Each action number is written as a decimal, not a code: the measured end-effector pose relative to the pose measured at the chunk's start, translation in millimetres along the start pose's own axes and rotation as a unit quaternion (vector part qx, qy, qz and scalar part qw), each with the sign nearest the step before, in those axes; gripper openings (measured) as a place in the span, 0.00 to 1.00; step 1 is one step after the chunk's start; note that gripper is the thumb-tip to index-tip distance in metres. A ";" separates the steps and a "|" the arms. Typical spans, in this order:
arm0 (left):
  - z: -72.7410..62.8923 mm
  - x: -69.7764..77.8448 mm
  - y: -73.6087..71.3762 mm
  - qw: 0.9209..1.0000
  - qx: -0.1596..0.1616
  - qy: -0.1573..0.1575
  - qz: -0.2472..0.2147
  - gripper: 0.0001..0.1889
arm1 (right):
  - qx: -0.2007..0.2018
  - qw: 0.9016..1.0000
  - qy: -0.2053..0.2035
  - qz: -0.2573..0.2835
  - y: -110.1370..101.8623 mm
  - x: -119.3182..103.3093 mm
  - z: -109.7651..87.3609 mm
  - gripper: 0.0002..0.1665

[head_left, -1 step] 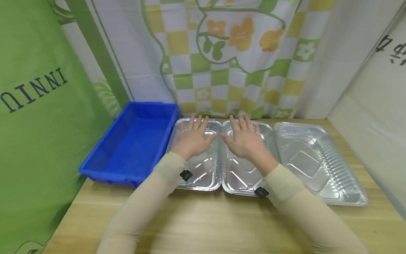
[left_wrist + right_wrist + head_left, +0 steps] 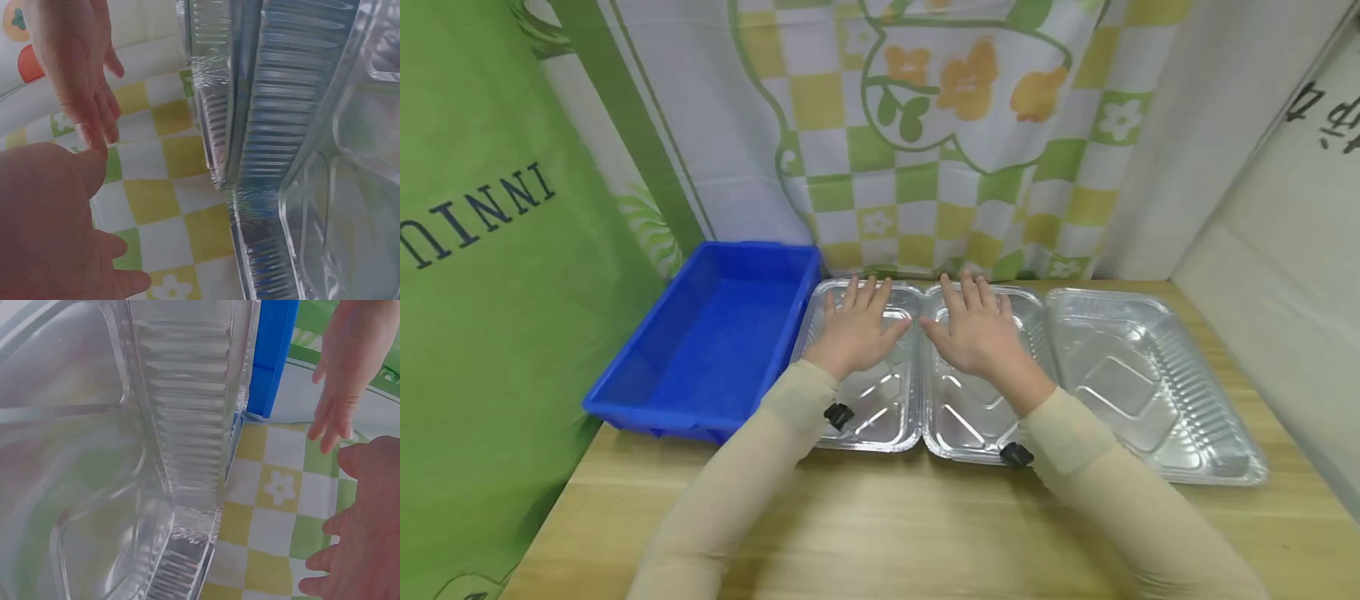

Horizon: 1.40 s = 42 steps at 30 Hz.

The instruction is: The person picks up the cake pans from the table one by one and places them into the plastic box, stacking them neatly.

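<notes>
Over the left foil tray [image 2: 880,408] my left hand [image 2: 854,335] is held palm down, its fingers straight and spread. My right hand [image 2: 977,333] hovers the same way over the middle foil tray [image 2: 962,417], thumb pointing toward the left one. Neither hand holds anything. Both trays are shallow silver rectangles with ribbed walls, standing rim to rim. In the left wrist view the left hand [image 2: 50,219] shows close up at the lower left; in the right wrist view the right hand [image 2: 362,531] is at the right edge. Both appear raised above the foil.
A blue plastic bin [image 2: 707,342] stands left of the foil trays. A third, larger foil tray [image 2: 1123,379] lies at the right, beside the middle one. All rest on a wooden table [image 2: 880,525]. A checkered curtain [image 2: 895,192] hangs behind, with fabric walls on both sides.
</notes>
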State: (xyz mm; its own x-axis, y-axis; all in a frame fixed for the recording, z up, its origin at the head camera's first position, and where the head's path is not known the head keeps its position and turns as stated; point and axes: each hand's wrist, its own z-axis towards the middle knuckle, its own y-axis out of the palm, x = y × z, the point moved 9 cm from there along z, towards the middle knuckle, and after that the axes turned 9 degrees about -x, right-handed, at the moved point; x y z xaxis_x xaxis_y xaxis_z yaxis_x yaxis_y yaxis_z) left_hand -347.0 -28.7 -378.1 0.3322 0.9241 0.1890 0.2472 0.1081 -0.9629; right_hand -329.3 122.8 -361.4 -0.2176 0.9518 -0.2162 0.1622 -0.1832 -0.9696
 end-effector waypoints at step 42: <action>-84.6 -184.5 -80.7 0.997 0.031 -0.061 -0.038 0.45 | -0.003 0.996 0.083 0.040 -59.5 203.4 -75.8 0.52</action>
State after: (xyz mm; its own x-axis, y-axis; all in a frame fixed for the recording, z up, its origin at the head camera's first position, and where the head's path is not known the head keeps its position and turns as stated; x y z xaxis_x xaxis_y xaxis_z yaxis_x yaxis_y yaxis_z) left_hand -351.3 -238.9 -319.0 0.2012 0.9494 0.2411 0.2104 0.1985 -0.9572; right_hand -310.3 346.0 -339.0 -0.0424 0.9617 -0.2707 0.1778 -0.2594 -0.9493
